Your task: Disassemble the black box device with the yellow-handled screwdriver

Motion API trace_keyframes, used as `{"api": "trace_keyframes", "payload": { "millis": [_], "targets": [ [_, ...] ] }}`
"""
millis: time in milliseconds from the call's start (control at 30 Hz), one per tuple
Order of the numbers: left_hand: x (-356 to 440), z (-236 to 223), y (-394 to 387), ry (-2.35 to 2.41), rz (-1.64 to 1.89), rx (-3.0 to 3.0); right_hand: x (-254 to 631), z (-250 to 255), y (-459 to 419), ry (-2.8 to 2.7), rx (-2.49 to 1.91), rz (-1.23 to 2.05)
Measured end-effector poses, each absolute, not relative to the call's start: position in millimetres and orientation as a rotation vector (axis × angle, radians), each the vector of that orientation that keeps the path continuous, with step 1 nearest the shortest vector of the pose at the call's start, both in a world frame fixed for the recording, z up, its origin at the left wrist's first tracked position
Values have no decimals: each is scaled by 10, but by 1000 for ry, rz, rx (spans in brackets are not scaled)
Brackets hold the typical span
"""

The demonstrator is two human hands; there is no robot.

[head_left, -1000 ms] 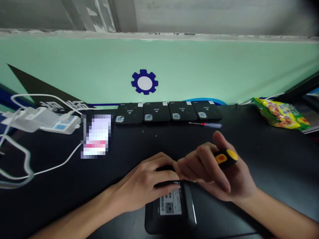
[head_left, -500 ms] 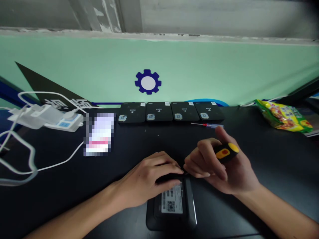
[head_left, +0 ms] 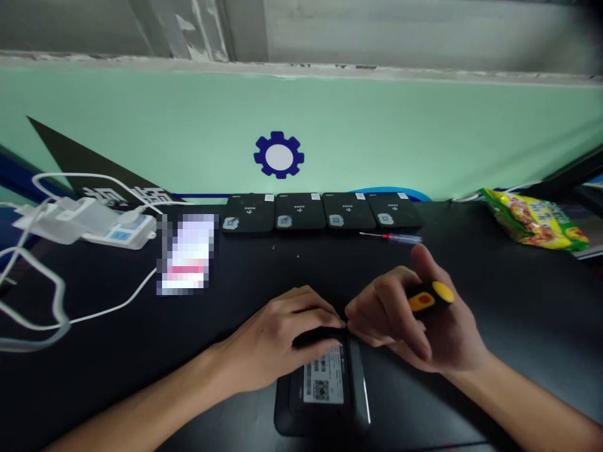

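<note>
A flat black electronic box (head_left: pixel 320 417) lies label side up at the near middle of the desk, its white label (head_left: pixel 325 380) printed with a QR code. My left hand (head_left: pixel 287 339) grips its far part, thumb over the label and fingers closed along the far edge, hiding much of that end. In my right hand (head_left: pixel 414 320) is a screwdriver (head_left: pixel 431 298) with a black and yellow handle, fingers wrapped round it. Its tip points toward the box's far right corner, beside my left fingertips; whether it touches cannot be seen.
Several similar black boxes (head_left: pixel 301 211) stand in a row against the green wall. Before them lies a small screwdriver (head_left: pixel 402 238) with a clear handle. A phone (head_left: pixel 191 251), a power strip (head_left: pixel 125 232) with white cables, and a yellow-green snack bag (head_left: pixel 532 220) lie around.
My right hand and the screwdriver handle have shifted and turned slightly, the handle end a little lower and to the right. My left hand and the box keep their places.
</note>
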State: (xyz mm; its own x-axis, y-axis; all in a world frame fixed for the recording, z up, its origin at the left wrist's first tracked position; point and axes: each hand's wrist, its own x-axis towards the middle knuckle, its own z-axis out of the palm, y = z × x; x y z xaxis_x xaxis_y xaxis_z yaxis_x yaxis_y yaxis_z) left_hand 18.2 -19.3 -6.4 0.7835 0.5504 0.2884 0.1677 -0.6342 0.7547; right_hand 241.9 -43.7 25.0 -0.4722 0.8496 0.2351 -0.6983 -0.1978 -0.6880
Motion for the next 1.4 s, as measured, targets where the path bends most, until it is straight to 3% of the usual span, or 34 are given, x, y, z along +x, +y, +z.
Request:
{"api": "trace_keyframes", "payload": {
  "millis": [600,900,1267,1400],
  "targets": [
    [175,-83,-198,533,638,2215,2403,265,-464,-976,-282,1878],
    [181,-102,-190,516,649,2239,2520,296,-526,-1006,-420,2108],
    [182,-92,-196,518,649,2250,2389,225,-507,-1205,-325,1806],
    [182,-95,-191,513,646,2258,2408,258,-512,-1105,-348,1887]
  ]
}}
